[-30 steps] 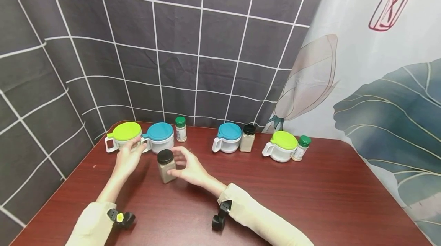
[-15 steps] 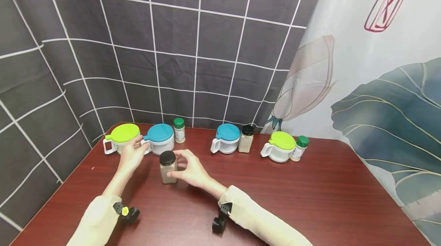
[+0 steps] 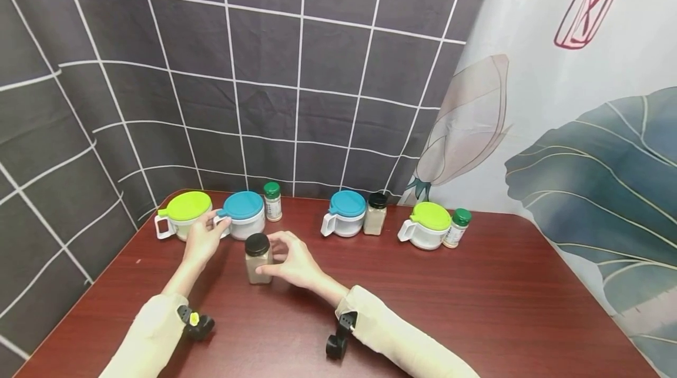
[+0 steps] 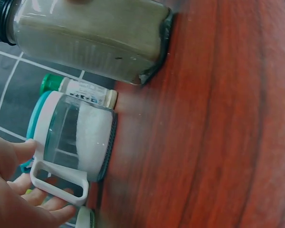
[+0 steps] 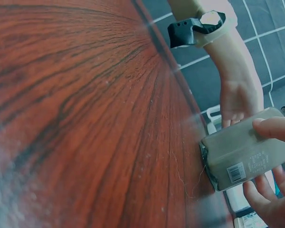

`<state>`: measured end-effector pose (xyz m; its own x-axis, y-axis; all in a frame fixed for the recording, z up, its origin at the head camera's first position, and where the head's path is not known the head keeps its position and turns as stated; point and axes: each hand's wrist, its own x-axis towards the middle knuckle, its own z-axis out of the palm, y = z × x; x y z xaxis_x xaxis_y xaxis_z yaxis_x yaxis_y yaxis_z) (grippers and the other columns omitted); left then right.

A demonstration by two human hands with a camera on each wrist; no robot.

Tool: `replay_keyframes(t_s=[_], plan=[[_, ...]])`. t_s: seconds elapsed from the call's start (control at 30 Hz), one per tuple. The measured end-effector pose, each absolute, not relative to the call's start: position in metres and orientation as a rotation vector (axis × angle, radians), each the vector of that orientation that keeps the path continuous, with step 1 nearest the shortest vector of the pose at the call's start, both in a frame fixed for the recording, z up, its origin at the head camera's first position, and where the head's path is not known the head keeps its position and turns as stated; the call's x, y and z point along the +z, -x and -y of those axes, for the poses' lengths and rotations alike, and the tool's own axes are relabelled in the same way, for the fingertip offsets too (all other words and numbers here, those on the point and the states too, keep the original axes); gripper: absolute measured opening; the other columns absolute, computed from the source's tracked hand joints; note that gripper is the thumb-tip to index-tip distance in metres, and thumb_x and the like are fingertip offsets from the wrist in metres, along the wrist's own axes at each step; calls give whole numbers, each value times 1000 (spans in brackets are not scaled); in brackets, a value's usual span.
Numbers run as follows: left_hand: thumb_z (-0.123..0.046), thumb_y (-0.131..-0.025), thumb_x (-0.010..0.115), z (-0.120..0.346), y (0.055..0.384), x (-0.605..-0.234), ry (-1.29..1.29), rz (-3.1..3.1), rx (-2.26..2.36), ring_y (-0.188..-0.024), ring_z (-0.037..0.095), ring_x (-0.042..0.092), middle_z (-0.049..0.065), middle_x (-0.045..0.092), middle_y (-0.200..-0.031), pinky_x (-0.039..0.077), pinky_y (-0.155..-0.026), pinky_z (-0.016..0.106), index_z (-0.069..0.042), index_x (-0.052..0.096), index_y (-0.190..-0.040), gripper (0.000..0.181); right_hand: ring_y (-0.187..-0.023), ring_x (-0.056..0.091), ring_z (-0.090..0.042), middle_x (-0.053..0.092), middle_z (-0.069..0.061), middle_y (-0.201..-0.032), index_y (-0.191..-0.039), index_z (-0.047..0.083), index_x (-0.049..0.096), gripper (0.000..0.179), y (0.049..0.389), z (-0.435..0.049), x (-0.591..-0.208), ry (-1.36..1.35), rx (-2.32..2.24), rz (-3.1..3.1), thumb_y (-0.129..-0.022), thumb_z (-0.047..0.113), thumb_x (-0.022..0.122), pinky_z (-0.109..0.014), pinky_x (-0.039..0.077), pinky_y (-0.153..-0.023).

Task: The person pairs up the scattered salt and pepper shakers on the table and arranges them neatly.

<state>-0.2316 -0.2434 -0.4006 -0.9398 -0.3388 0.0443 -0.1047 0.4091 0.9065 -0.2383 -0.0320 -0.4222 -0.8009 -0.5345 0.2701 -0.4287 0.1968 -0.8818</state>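
Beside the green pot (image 3: 186,208), the left hand (image 3: 201,243) spreads a loose grip about the handle of the blue pot (image 3: 245,214). In front of that pot is the jar (image 3: 257,260), nearly upright in the grip of the right hand (image 3: 297,263), thumb on one side and fingers on the other; whether it touches the surface (image 3: 433,295) is unclear.

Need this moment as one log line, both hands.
right hand: grips nearest black-lid jar | left hand: at handle of left blue-lid pot | jar touching table: unclear
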Motion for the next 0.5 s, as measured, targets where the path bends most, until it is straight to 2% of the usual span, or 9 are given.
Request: replay_keyframes(t_s=[0.07, 0.13, 0.3, 0.5], plan=[[-15, -98, 52, 244, 231, -402, -389, 2430, -1542, -126, 39, 50, 31, 48, -137, 43, -85, 10, 12, 40, -137, 49, -97, 68, -27, 59, -15, -109, -114, -1, 60, 50, 238, 32, -422, 943, -1683, -2353, -69, 3, 83, -29, 55, -84], [-15, -97, 54, 245, 231, -404, -392, 2421, -1524, -123, 40, 52, 32, 50, -134, 36, -74, 2, 13, 43, -135, 48, -98, 68, -27, 61, -15, -109, -113, 0, 60, 50, 238, 32, -422, 934, -1682, -2349, -69, 3, 83, -29, 55, -85], [-14, -96, 55, 246, 230, -409, -391, 2421, -1468, -115, 42, 56, 35, 55, -124, 33, -67, 1, 14, 47, -130, 44, -101, 67, -28, 66, -16, -111, -113, 0, 59, 49, 239, 33, -423, 897, -1707, -2302, -70, 1, 82, -33, 55, -88], [-17, -97, 54, 245, 229, -411, -423, 2424, -1463, -115, 40, 56, 35, 54, -126, 33, -67, 2, 13, 47, -131, 46, -103, 67, -29, 68, -18, -111, -113, 0, 59, 49, 237, 34, -421, 859, -1731, -2270, -70, -1, 81, -36, 54, -89]])
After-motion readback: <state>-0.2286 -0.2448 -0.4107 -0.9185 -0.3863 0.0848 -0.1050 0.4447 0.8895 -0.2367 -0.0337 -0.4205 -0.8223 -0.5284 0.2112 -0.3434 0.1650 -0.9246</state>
